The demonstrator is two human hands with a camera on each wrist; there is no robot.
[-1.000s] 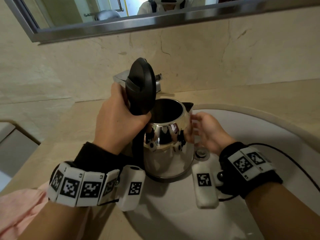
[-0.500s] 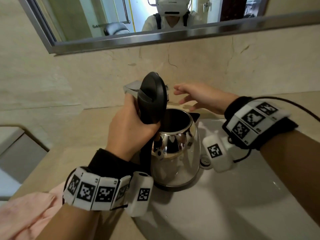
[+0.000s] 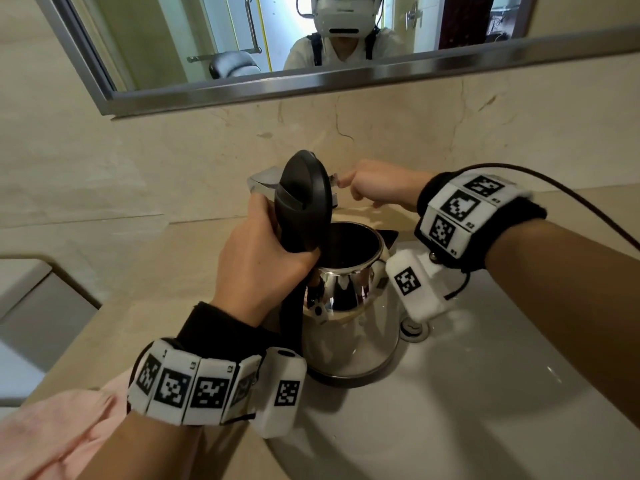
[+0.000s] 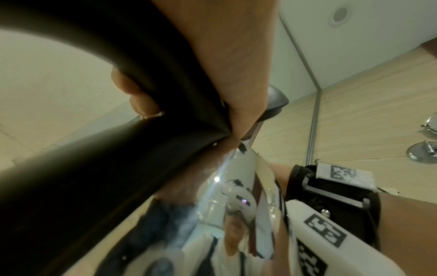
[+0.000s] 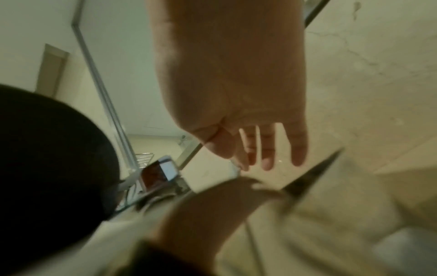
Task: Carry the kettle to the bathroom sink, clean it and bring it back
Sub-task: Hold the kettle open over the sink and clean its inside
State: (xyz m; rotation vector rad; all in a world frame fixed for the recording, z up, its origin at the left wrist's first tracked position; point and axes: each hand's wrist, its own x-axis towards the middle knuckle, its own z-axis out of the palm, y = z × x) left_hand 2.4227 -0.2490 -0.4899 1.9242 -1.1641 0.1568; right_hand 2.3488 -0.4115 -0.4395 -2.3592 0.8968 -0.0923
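Over the white sink [image 3: 485,393], the left hand [image 3: 256,268] clasps the kettle [image 3: 346,306] handle; the right hand [image 3: 377,183], fingers loosely extended, reaches the faucet [image 3: 263,180].

Our right hand [image 3: 375,184] has left the shiny steel kettle's [image 3: 349,317] side and reached back to the chrome tap [image 3: 265,180], fingertips at its lever.

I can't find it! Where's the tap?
In the head view the chrome tap sits against the back wall, mostly hidden behind the kettle's raised lid; the right hand reaches its right side.
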